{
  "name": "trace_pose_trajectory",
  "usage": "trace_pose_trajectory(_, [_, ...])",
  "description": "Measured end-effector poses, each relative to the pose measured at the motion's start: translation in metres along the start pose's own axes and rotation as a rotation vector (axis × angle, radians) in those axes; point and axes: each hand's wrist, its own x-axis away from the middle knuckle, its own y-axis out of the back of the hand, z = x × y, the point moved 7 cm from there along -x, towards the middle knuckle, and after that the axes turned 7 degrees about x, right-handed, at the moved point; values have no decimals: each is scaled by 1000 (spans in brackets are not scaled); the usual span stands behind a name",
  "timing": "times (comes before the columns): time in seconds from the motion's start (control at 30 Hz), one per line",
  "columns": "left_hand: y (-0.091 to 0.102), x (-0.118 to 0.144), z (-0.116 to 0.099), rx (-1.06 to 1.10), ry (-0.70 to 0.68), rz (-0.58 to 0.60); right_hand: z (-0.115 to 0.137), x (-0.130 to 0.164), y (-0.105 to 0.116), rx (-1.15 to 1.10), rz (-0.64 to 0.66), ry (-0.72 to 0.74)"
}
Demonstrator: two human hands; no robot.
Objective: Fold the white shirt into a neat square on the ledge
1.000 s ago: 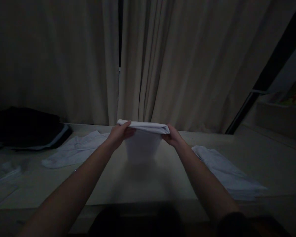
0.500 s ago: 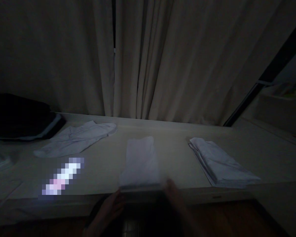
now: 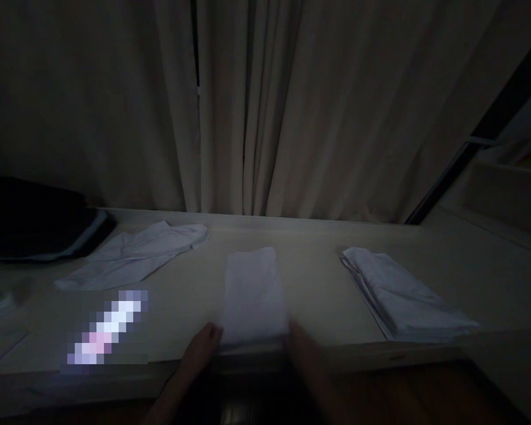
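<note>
At lower centre, the left hand point(image 3: 202, 349) and right hand point(image 3: 301, 348) grip the near corners of a folded white cloth point(image 3: 253, 295) lying on the pale table point(image 3: 318, 283); no writing is legible.

Cloth down on the table
The folded cloth point(image 3: 253, 292), held up a second ago, lies flat; both hands point(image 3: 202, 349) point(image 3: 301, 345) are back at its near edge.

A loose white garment point(image 3: 137, 254) lies spread on the counter point(image 3: 318, 277) at left, just beside a dark bundle point(image 3: 30, 221). A folded white stack point(image 3: 402, 295) sits at right. Beige curtains point(image 3: 292, 106) hang behind.
</note>
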Motion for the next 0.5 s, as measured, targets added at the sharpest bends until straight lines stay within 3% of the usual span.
trace_pose_trajectory(0.17, [-6, 8, 22, -40, 46, 43, -22, 20, 6, -67, -42, -114])
trace_pose_trajectory(0.23, [-2, 3, 20, -69, 43, 26, -38, 31, 4, -85, -43, -162])
trace_pose_trajectory(0.37, [1, -44, -24, -112, -101, 15, -58, 50, -9, -207, 1, -212])
trace_pose_trajectory(0.5, [-17, -110, -66, -146, -142, -10, -66, 59, -33, -264, -23, -228])
